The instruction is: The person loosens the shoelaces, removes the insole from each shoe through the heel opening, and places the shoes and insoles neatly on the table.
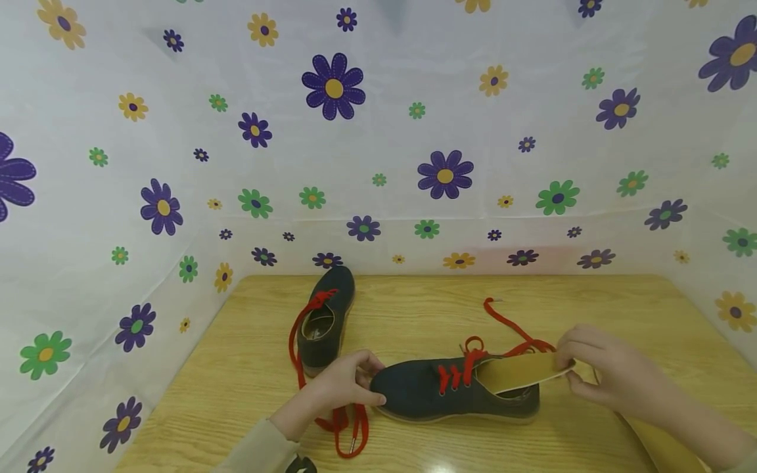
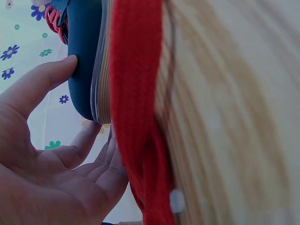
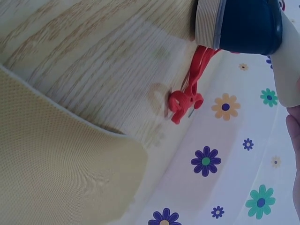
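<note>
A dark blue shoe (image 1: 414,391) with red laces (image 1: 455,376) lies lengthwise on the table, its toe to the left. My left hand (image 1: 349,381) grips the toe, the thumb on the near side. In the left wrist view, that thumb presses the shoe's toe (image 2: 84,70), with the other fingers bent around its tip. My right hand (image 1: 603,368) pinches the rear end of a tan insole (image 1: 520,371). Its front part sits inside the shoe opening, while the rear is raised above the heel. In the right wrist view, the insole (image 3: 285,65) slants out of the shoe.
A second dark shoe (image 1: 340,295) stands behind at the left, its red lace (image 1: 294,335) trailing forward. Another insole (image 1: 656,440) lies at the lower right, beneath my right forearm. A black object (image 1: 301,465) shows at the front edge. Flowered cloth (image 1: 390,131) walls the wooden table (image 1: 248,407).
</note>
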The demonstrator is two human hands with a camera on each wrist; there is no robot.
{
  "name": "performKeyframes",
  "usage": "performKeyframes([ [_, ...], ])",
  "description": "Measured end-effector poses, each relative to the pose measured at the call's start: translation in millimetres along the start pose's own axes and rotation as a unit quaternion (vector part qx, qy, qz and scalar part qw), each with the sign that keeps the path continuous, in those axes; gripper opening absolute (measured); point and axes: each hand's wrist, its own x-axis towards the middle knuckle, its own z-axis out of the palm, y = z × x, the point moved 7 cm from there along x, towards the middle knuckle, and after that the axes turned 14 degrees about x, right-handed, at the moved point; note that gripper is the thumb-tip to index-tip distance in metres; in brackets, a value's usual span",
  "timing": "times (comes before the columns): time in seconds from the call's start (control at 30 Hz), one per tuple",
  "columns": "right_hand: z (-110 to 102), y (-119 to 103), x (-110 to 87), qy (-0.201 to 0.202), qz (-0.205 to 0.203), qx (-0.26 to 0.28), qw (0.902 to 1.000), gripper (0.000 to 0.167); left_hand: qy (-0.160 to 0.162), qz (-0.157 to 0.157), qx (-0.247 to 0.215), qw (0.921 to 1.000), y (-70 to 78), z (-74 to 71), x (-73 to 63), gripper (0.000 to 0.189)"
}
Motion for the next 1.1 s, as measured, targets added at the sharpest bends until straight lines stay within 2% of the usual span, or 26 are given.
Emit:
performKeyframes([
  [0.2,-5.5,-3.4,-0.4,0.002,0.001,-0.025,0.9997,0.037,0.002,0.001,0.001,1.0,0.3,-0.6,0.2,0.042],
  [0.63,-12.8,-4.2,-3.1,0.012,-0.01,-0.042,0.999,0.04,0.0,0.005,0.007,1.0,-0.8,-0.9,0.9,0.042],
  [0.73,-16.3,-3.3,-5.0,0.013,-0.015,-0.032,0.9993,0.039,-0.001,0.007,0.007,1.0,-0.8,-0.9,1.3,0.042],
  [0.93,-28.1,-1.4,-9.9,0.026,0.001,-0.038,0.9989,0.04,-0.005,0.008,0.001,1.0,-0.6,-0.4,1.7,0.042],
  [1.1,-37.5,-3.0,-10.2,0.029,0.012,-0.069,0.9971,0.045,0.0,0.01,0.013,0.9999,-0.3,-1.3,1.7,0.042],
])
